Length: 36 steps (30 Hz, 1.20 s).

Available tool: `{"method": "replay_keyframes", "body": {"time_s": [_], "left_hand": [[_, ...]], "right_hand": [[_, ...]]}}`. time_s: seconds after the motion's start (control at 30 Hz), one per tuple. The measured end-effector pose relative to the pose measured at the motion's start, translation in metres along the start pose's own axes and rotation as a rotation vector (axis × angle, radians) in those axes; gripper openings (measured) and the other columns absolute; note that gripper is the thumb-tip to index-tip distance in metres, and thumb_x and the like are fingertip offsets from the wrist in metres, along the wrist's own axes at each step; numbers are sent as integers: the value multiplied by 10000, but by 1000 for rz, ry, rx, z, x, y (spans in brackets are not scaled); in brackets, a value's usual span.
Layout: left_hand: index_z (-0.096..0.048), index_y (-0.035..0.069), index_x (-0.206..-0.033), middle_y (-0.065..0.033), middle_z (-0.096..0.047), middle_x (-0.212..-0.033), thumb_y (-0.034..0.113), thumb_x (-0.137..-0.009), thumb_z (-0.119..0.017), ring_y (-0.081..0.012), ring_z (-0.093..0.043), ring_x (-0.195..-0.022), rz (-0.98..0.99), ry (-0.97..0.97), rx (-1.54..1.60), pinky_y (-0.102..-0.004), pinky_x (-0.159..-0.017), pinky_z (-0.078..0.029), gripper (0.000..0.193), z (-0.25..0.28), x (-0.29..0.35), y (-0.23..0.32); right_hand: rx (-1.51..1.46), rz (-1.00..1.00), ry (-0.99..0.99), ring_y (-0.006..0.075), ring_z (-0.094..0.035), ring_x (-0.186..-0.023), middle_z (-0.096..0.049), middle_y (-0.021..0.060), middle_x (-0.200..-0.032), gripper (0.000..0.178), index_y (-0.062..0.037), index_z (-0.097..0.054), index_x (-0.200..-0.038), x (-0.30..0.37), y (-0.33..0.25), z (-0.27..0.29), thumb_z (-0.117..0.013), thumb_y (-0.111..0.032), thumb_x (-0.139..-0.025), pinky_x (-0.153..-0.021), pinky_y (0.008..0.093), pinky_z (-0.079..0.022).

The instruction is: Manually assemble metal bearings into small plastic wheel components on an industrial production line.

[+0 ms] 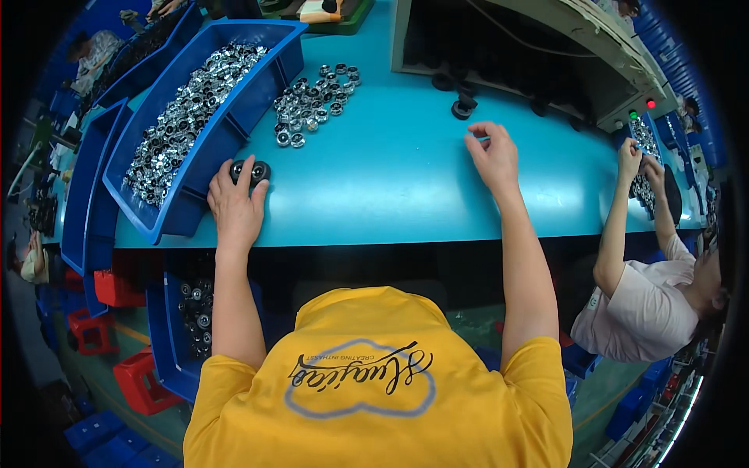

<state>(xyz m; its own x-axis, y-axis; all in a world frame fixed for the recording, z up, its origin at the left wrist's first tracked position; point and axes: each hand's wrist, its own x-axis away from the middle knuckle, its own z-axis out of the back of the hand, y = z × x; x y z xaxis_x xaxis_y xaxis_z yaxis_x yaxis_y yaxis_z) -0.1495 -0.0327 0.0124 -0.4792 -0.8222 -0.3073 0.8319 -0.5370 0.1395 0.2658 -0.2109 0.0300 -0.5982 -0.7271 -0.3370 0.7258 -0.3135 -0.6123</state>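
My left hand point(236, 209) rests on the table beside the large blue bin. Its fingers are bent over a pair of small black wheels point(260, 171) with shiny hubs, partly hidden under them. My right hand point(495, 160) hovers over the table on the right, fingers loosely curled and thumb apart, with nothing visible in it. Just beyond it lie black rings point(462, 109), at the opening of a pale metal machine. Silver hub-like metal parts point(300, 109) are spread loosely on the table between the bin and the machine.
The blue bin point(222, 129), heaped with silver parts, stands tilted at the left. The machine housing point(612, 97), with red and green lights, takes up the far right. Below the table edge, another blue bin point(162, 331) holds black wheels. A co-worker point(644, 304) handles silver parts at right. Red stools point(144, 384) stand lower left.
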Motion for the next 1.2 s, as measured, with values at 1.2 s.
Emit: {"method": "replay_keyframes", "body": {"time_s": [1.2], "left_hand": [[-620, -23, -1201, -78, -687, -1029, 214, -1017, -604, -128, -665, -885, 307, -668, 1993, -290, -827, -554, 301, 1, 51, 137]], "right_hand": [[-390, 202, -65, 185, -670, -776, -598, 90, -1117, 301, -92, -738, -1016, 136, -135, -32, -788, 36, -748, -630, 285, -584]]}}
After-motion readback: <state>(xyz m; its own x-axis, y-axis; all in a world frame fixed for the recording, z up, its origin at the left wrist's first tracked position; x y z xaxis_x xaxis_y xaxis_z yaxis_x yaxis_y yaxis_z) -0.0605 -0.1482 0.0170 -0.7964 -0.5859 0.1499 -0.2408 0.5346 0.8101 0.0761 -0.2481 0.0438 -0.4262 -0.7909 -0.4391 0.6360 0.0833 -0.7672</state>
